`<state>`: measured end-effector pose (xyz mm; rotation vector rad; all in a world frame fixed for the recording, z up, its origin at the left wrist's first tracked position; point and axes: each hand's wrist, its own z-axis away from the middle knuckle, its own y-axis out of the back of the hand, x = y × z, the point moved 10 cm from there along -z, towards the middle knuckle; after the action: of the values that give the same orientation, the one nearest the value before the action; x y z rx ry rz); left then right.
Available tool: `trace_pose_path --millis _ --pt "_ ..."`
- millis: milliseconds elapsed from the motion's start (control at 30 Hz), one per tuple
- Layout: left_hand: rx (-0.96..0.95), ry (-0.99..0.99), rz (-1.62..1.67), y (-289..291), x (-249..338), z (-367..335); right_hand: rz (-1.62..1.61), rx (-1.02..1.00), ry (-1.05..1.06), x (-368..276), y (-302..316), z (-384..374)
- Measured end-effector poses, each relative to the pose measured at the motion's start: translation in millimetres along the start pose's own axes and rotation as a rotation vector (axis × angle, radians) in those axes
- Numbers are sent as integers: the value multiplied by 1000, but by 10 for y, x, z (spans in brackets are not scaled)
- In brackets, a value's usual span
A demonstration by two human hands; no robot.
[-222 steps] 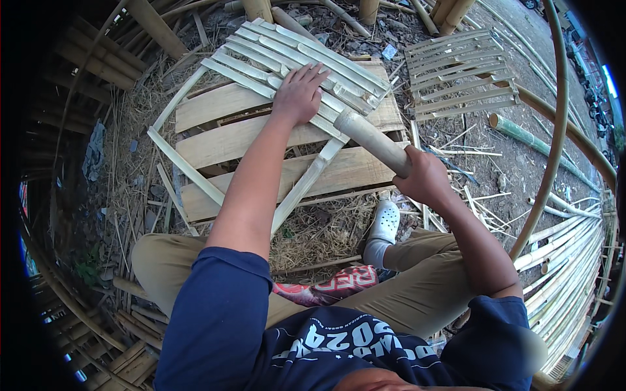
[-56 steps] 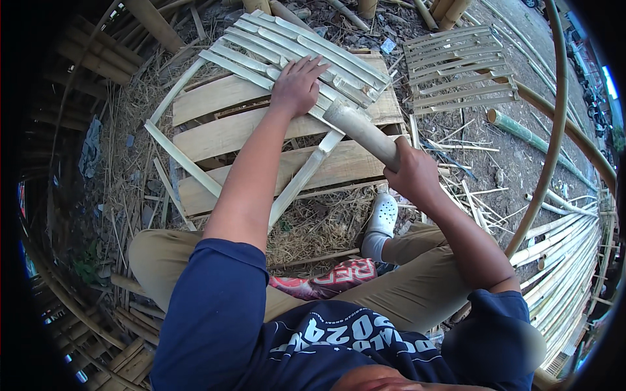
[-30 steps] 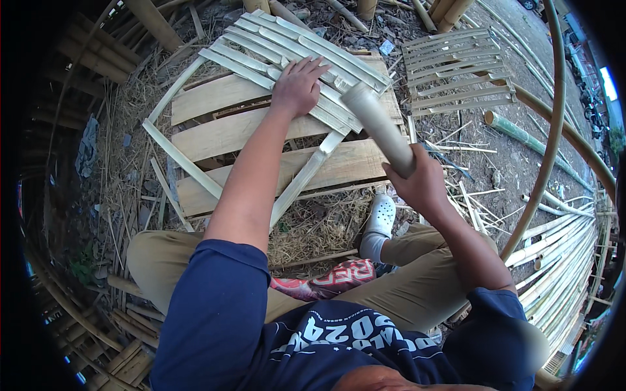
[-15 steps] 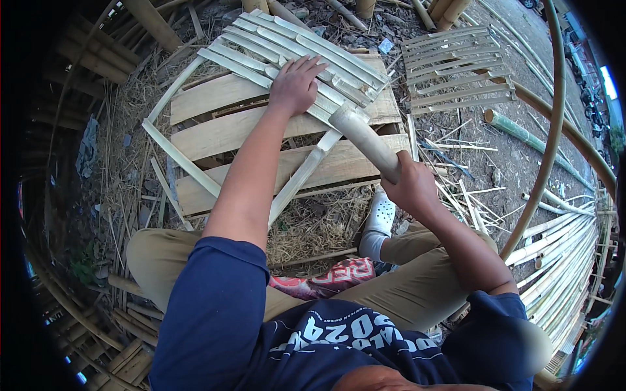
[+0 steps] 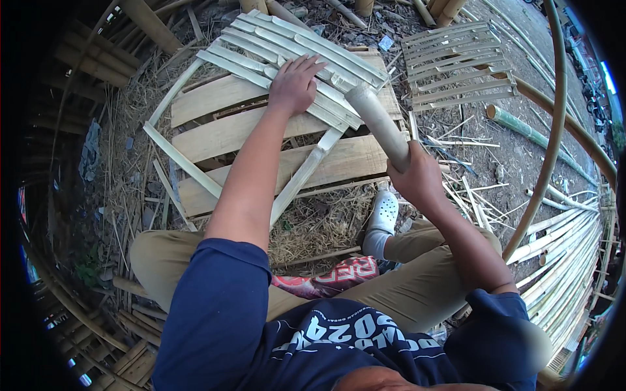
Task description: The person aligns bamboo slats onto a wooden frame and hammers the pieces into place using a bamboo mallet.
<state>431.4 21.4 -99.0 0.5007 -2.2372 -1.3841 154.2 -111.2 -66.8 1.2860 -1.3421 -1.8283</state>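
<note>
The pale split-bamboo frame (image 5: 182,161) on tan wooden planks (image 5: 222,135) looks half-finished, narrow pale slats (image 5: 313,49) covering its far part under the open left hand (image 5: 297,85), its near part bare, the right hand (image 5: 417,174) gripping a thick beige bamboo tube (image 5: 378,120).

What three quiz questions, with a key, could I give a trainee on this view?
1. What does the right hand grip?
2. True or false: the left hand grips a saw.
3. Which hand is nearer the white clog: A, left; B, right?

Key: 1. A thick, pale, bamboo-like cylinder. 2. False: it rests on the pale slats. 3. B.
</note>
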Motion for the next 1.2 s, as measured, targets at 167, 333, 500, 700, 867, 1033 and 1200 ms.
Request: trace_pose_path --millis 167,333,500,700,867,1033,1200 --pt "27 -10 7 34 6 -9 112 -98 94 -44 -65 40" --pt "8 2 20 -4 3 -12 -15 -8 87 -53 36 34" --pt "20 3 19 21 -46 38 -225 240 108 -125 442 99" --pt "16 -1 38 4 -9 -37 260 8 219 -85 12 -59" --pt "45 -21 38 29 -10 1 51 161 208 -27 288 -105" --pt "18 1 27 18 -3 0 298 -19 233 160 289 -216" --pt "14 2 11 7 -7 -3 244 -16 204 202 249 -243"
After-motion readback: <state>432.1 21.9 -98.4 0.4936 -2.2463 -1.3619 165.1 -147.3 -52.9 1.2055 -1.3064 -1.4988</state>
